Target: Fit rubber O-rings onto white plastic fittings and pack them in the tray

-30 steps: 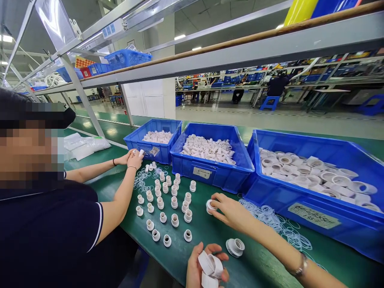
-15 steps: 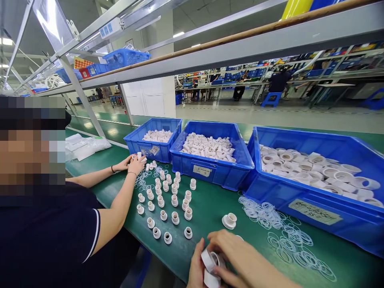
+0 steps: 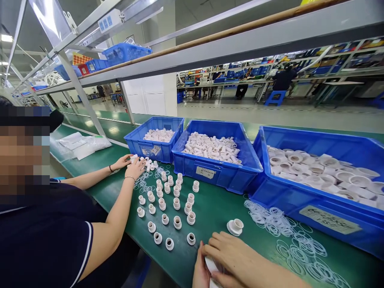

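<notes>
At the bottom of the view my left hand (image 3: pixel 200 269) is closed around white plastic pipe fittings (image 3: pixel 211 265), seen only in part. My right hand (image 3: pixel 228 256) lies over them, fingers curled onto the same pieces, and hides most of their shape. Just beyond my right hand a larger white flanged fitting (image 3: pixel 235 227) stands on the green table (image 3: pixel 216 208). To the left, several smaller white flanged fittings (image 3: pixel 177 223) stand upright in loose rows. Thin translucent rings (image 3: pixel 300 244) lie in a tangled heap to the right.
Three blue bins line the back: a small left one (image 3: pixel 162 154), a middle one (image 3: pixel 222 182) and a large right one (image 3: pixel 288 192), all holding white fittings. At left a co-worker's hands (image 3: pixel 133 168) handle white pieces near more rings (image 3: pixel 145 187). A shelf beam (image 3: pixel 222 60) crosses above.
My right hand has closed over the white fittings, covering openings that showed before. The view has shifted slightly. The co-worker's hands have moved a little.
</notes>
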The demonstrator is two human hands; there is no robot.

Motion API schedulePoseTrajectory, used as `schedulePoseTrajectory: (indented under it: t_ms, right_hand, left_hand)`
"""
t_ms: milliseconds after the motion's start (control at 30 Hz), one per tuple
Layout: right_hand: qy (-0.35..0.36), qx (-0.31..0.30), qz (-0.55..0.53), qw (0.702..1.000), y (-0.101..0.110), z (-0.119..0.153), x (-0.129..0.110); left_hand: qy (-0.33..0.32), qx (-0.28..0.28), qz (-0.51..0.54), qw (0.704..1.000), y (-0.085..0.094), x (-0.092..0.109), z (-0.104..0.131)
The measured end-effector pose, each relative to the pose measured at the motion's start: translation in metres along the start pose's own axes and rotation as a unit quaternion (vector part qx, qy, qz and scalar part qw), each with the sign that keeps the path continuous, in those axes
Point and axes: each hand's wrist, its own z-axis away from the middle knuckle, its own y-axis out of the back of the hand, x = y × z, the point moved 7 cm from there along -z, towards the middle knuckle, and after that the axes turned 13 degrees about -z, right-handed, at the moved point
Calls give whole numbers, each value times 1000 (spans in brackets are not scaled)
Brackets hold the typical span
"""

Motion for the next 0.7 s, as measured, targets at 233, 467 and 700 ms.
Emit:
schedulePoseTrajectory:
  t_ms: [233,467,700]
  right_hand:
    - [-51,252,-107,960,97,-41,93]
    - [-26,221,-28,974,84,-98,138]
    - [-52,161,15,985,66,-76,134]
  left_hand:
    - [145,-107,227,957,-102,-57,54]
    - [212,-130,550,797,-156,-100,65]
    - [210,-143,565,785,-147,-77,67]
